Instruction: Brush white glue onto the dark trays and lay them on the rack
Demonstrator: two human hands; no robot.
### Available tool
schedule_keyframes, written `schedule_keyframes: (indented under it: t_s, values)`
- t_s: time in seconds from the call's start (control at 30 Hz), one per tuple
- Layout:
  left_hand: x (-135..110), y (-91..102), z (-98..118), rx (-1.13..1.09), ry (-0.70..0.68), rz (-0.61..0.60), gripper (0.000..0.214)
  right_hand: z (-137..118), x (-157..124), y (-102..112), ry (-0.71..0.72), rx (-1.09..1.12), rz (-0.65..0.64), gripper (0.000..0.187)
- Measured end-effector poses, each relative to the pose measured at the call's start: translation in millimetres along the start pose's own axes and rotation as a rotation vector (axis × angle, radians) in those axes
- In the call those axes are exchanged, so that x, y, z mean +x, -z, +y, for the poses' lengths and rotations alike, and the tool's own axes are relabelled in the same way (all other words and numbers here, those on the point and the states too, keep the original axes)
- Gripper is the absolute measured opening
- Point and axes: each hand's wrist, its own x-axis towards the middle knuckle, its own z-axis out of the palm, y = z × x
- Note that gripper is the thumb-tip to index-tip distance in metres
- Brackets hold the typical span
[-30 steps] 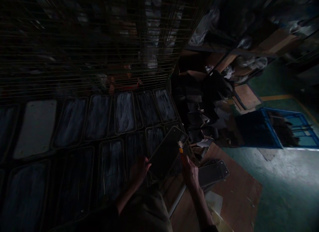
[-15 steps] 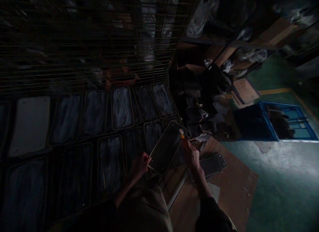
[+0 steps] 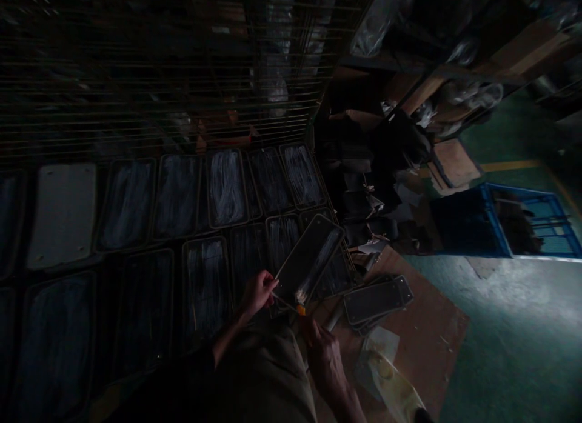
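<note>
My left hand [image 3: 258, 293] is closed on the near end of a dark rectangular panel [image 3: 309, 260], held tilted above the rack. My right hand [image 3: 324, 356] grips a small brush [image 3: 300, 301] with an orange ferrule, its pale bristles touching the panel's near end. A whitish streak runs along the panel's right side. Below lie rows of similar dark panels [image 3: 227, 186] streaked with white on a wire rack. One pale panel [image 3: 62, 214] lies at the left.
A stack of dark panels [image 3: 377, 299] rests on brown board [image 3: 431, 332] at the right. A blue crate [image 3: 504, 229] stands on the green floor. Wire shelving [image 3: 159, 65] rises behind the rack, and cluttered shelves [image 3: 431, 89] with cardboard are at the upper right.
The brush has travelled from the panel's far end down to its near end, leaving a whitish streak. My right hand pulled back towards me. The left hand kept holding the panel.
</note>
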Motion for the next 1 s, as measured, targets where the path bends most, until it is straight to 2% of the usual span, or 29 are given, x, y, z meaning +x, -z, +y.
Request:
schedule_keyframes:
  t_s: [0.13,0.23,0.33,0.43,0.53,0.67,0.73,0.8,0.93,1.0]
  values:
    - [3,1.4,-8,-0.083,-0.057,-0.016,0.019,4,12,7,-0.095,0.207,-0.048,0.029]
    - [4,2.4,-12,-0.081,-0.082,-0.028,0.015,22,38,14,-0.138,0.363,-0.055,0.027]
    - [3,3.4,-9,-0.004,-0.063,-0.053,0.007,45,70,27,-0.156,0.418,0.015,0.025]
    - [2,3.6,-5,0.034,-0.027,-0.027,0.004,58,98,44,-0.134,0.323,0.191,0.027]
    - [2,3.1,-6,-0.007,-0.035,-0.013,0.008,58,123,62,-0.06,0.13,0.362,0.03]
    - [2,2.7,-9,-0.058,-0.047,-0.02,0.012,51,147,70,0.016,-0.085,0.404,0.033]
    - [2,2.8,-7,-0.043,-0.02,-0.014,0.009,49,149,62,0.033,-0.166,0.349,0.034]
    - [1,3.1,-4,-0.014,0.008,-0.015,0.006,47,140,48,0.07,-0.188,0.261,0.038]
    - [0,4.7,-1,0.002,0.009,-0.021,0.008,35,95,12,0.147,-0.106,0.067,0.04]
    - [-1,5.8,-3,-0.03,-0.031,-0.03,0.011,26,72,-2,0.116,-0.021,0.016,0.038]
